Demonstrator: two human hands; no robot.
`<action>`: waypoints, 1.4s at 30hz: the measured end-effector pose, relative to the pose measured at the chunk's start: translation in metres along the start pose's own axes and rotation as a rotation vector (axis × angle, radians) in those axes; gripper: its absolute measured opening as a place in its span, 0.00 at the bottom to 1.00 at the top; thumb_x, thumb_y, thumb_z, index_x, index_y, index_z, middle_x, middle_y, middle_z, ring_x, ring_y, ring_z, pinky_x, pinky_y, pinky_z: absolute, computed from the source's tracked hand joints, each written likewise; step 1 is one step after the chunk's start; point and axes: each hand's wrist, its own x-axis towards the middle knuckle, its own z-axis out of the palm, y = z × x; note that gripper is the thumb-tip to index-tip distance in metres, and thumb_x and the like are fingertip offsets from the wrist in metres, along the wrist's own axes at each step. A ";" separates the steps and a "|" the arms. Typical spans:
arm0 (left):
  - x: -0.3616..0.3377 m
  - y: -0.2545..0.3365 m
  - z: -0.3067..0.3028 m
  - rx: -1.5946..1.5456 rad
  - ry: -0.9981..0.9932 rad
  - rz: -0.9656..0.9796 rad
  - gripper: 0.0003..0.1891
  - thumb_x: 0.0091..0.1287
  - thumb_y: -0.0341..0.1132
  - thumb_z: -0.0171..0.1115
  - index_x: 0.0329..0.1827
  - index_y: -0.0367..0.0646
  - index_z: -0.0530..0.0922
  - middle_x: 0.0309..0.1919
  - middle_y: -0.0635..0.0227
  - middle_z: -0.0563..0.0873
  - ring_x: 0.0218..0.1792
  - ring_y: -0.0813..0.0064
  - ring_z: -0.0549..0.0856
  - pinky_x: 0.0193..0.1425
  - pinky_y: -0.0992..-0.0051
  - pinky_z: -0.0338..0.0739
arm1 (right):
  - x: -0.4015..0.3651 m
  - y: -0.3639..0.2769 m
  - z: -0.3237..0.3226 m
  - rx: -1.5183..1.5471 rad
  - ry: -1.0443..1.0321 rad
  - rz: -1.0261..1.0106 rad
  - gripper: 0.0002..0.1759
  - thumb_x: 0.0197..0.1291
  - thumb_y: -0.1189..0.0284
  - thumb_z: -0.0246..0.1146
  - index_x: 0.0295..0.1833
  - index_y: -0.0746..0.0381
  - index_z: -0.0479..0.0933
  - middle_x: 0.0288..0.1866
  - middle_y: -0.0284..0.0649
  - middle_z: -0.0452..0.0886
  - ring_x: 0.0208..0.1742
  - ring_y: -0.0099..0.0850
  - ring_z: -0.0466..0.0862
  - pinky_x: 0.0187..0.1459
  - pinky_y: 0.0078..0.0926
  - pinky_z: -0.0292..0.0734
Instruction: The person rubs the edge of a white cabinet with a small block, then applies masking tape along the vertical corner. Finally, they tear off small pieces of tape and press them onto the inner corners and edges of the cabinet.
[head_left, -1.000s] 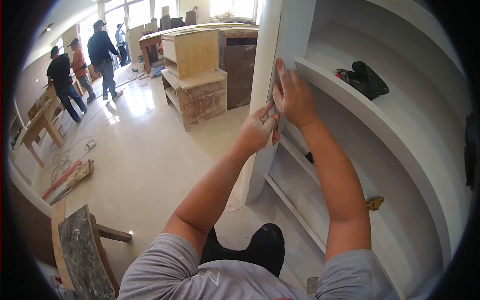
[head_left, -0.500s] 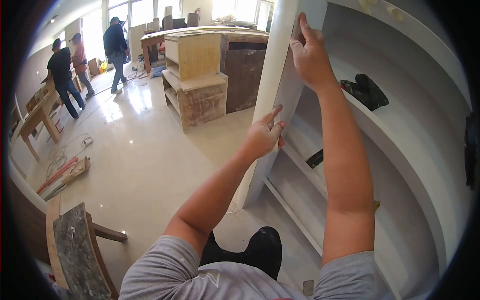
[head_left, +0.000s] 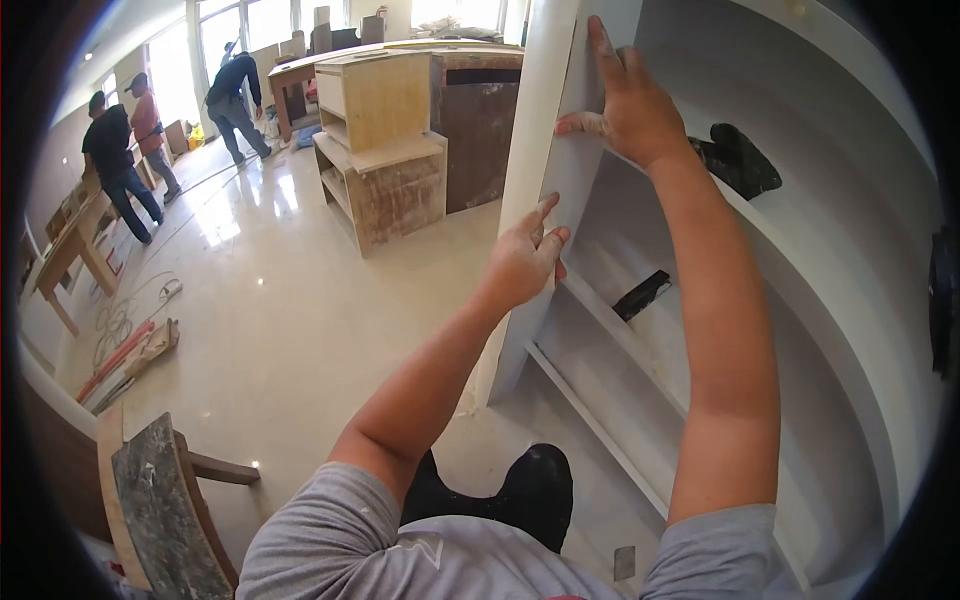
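Observation:
A tall white upright panel (head_left: 526,170) forms the near edge of a curved white shelf unit (head_left: 790,250). My left hand (head_left: 524,256) rests against the panel's edge at mid height, its fingers apart and pointing up. Higher up, my right hand (head_left: 630,115) lies against the panel's inner face, with fingers spread and thumb reaching to the edge. Neither hand holds a loose object. Dark items (head_left: 738,165) lie on an upper shelf beyond my right forearm, and a black strip (head_left: 642,295) sits on a lower one.
Wooden cabinets (head_left: 385,150) stand ahead on the shiny floor. At the lower left is a stool-like piece with a dark top (head_left: 165,500). Cables and red tubes (head_left: 118,355) lie on the left floor. Three people are at the back left, one bending (head_left: 233,95).
My right hand has shifted slightly down and its thumb has spread out to the panel's edge. My left hand stays at the edge. The person at the back has bent forward.

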 end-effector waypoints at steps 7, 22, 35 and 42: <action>0.004 -0.005 -0.004 -0.011 -0.025 -0.014 0.32 0.77 0.40 0.60 0.82 0.43 0.64 0.20 0.69 0.85 0.25 0.83 0.81 0.39 0.77 0.75 | -0.034 -0.005 0.031 0.193 -0.025 -0.250 0.29 0.55 0.61 0.77 0.57 0.59 0.73 0.48 0.46 0.80 0.43 0.48 0.84 0.47 0.45 0.81; -0.019 -0.025 0.019 0.033 0.190 0.101 0.24 0.78 0.40 0.60 0.74 0.42 0.73 0.29 0.70 0.89 0.27 0.84 0.80 0.35 0.78 0.74 | -0.092 -0.010 0.066 0.527 -0.018 -0.156 0.19 0.52 0.66 0.79 0.44 0.59 0.78 0.43 0.41 0.77 0.39 0.44 0.83 0.40 0.41 0.79; -0.115 -0.094 0.038 0.363 -0.062 0.000 0.23 0.76 0.29 0.57 0.74 0.42 0.72 0.46 0.61 0.92 0.45 0.68 0.91 0.55 0.72 0.80 | -0.107 -0.007 0.086 0.495 0.120 -0.143 0.18 0.55 0.61 0.77 0.44 0.59 0.80 0.45 0.37 0.79 0.41 0.39 0.86 0.40 0.38 0.82; -0.143 -0.166 0.041 0.198 0.033 -0.049 0.22 0.79 0.30 0.55 0.75 0.41 0.71 0.41 0.63 0.91 0.43 0.75 0.89 0.55 0.73 0.81 | -0.118 -0.012 0.106 0.571 0.182 -0.121 0.14 0.59 0.63 0.75 0.40 0.60 0.80 0.39 0.40 0.80 0.36 0.42 0.84 0.36 0.39 0.81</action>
